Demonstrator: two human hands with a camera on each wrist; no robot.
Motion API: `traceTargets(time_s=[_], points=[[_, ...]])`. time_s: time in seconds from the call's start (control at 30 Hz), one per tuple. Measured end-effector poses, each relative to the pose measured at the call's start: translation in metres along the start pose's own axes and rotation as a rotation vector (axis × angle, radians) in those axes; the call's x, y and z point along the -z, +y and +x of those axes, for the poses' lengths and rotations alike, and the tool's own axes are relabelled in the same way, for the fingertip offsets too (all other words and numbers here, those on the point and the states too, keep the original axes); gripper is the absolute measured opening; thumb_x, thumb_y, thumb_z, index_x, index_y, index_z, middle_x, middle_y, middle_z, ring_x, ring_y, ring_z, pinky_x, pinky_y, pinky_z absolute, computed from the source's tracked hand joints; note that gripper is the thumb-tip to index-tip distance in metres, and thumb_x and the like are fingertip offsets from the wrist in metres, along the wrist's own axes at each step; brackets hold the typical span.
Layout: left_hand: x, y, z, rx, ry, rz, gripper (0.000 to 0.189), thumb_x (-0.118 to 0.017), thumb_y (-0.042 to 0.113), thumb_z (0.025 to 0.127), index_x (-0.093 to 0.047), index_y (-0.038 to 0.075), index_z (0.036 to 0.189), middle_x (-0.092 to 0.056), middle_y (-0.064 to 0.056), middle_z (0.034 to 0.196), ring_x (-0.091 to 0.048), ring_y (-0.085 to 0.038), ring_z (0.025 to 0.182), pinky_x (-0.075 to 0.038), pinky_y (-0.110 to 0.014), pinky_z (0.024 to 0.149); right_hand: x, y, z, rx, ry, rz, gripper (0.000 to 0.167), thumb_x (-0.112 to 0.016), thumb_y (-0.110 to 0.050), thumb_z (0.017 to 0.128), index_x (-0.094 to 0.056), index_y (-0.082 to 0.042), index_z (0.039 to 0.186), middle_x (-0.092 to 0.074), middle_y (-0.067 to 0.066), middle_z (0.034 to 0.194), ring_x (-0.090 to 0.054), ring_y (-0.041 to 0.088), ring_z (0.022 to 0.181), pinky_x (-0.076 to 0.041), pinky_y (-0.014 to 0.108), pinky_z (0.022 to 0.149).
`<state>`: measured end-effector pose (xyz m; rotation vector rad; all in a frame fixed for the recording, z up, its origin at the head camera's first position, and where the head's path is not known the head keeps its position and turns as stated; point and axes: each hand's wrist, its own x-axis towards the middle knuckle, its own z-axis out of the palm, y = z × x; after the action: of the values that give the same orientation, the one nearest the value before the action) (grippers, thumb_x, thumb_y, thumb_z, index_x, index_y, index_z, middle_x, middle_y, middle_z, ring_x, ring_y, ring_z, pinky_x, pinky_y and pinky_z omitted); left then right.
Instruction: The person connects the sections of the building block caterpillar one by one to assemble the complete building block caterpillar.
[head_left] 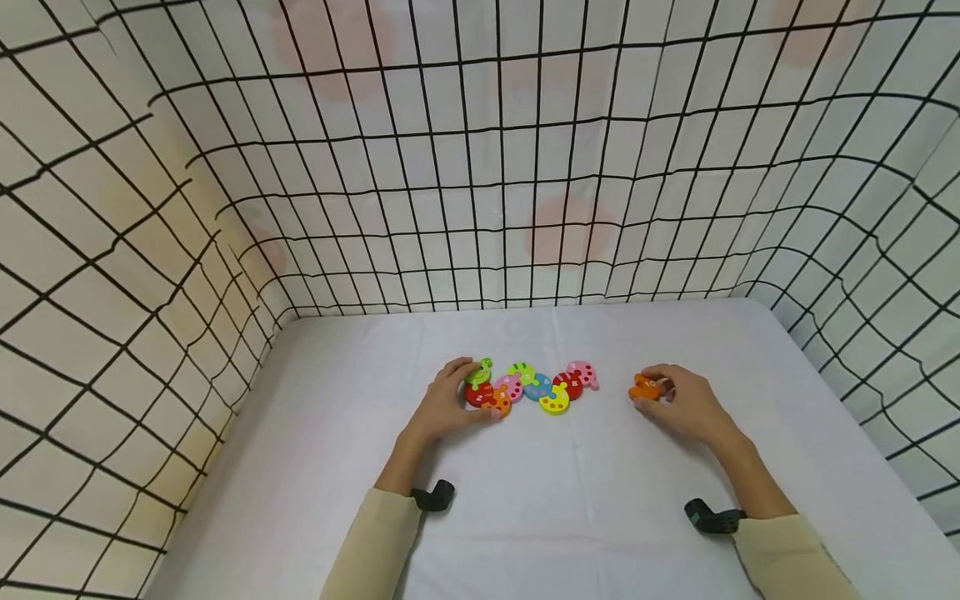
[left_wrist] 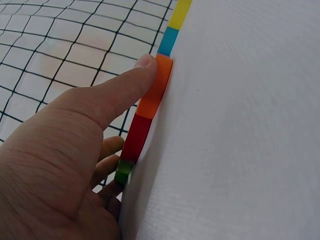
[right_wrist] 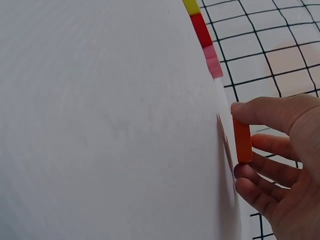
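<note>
A caterpillar puzzle of joined, round, coloured pieces lies in a wavy row on the white cloth, seen in the head view. My left hand (head_left: 444, 406) grips its left end, thumb against an orange spotted piece (head_left: 498, 405) and fingertips at the green head piece (head_left: 480, 375). A red piece (head_left: 478, 396) sits between them. The row ends at the right in a pink spotted piece (head_left: 581, 372). To the right of it, my right hand (head_left: 692, 406) pinches a loose orange puzzle piece (right_wrist: 243, 142) between thumb and fingers, held just above the cloth.
Black wire mesh (head_left: 498, 175) stands behind the table and along both sides, with white cloth behind it. The table's white cloth (head_left: 525, 500) stretches toward me, between my two forearms. A black wrist camera (head_left: 712, 518) sits on my right wrist.
</note>
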<state>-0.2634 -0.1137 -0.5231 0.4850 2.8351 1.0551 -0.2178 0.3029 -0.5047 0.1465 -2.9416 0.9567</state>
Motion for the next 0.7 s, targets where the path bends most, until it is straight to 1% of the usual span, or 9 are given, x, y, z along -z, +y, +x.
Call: traceTargets(time_s=[0.23, 0.43, 0.53, 0.7], points=[[0.001, 0.000, 0.000, -0.005, -0.003, -0.005, 0.091, -0.084, 0.056, 0.077, -0.048, 0.026, 0.154, -0.037, 0.002, 0.164, -0.036, -0.029, 0.151, -0.038, -0.062, 0.117, -0.005, -0.013, 0.006, 0.008, -0.001, 0.002, 0.053, -0.080, -0.023, 0.089, -0.061, -0.004, 0.136, -0.065, 0.020, 0.125, -0.059, 0.031, 0.102, -0.055, 0.045, 0.089], [0.002, 0.002, 0.000, -0.009, -0.002, -0.007, 0.090, -0.083, 0.056, 0.077, -0.048, 0.026, 0.154, -0.037, 0.002, 0.164, -0.035, -0.029, 0.152, -0.038, -0.062, 0.117, -0.008, -0.027, 0.012, 0.007, 0.007, 0.024, 0.054, -0.079, -0.025, 0.090, -0.060, -0.005, 0.136, -0.065, 0.020, 0.128, -0.059, 0.032, 0.103, -0.056, 0.048, 0.091], [0.002, 0.002, 0.000, -0.003, -0.003, -0.004, 0.090, -0.083, 0.056, 0.077, -0.048, 0.026, 0.154, -0.037, 0.002, 0.164, -0.035, -0.029, 0.152, -0.038, -0.063, 0.117, -0.010, -0.033, 0.014, 0.003, 0.005, 0.034, 0.055, -0.079, -0.026, 0.090, -0.061, -0.003, 0.136, -0.065, 0.021, 0.128, -0.059, 0.031, 0.101, -0.056, 0.046, 0.090], [0.003, 0.001, 0.000, 0.010, -0.012, 0.005, 0.091, -0.083, 0.056, 0.077, -0.047, 0.026, 0.154, -0.036, 0.002, 0.165, -0.035, -0.029, 0.152, -0.039, -0.062, 0.117, -0.013, -0.040, 0.018, -0.008, 0.002, 0.039, 0.053, -0.079, -0.026, 0.090, -0.062, -0.003, 0.134, -0.067, 0.020, 0.126, -0.059, 0.028, 0.099, -0.055, 0.038, 0.086]])
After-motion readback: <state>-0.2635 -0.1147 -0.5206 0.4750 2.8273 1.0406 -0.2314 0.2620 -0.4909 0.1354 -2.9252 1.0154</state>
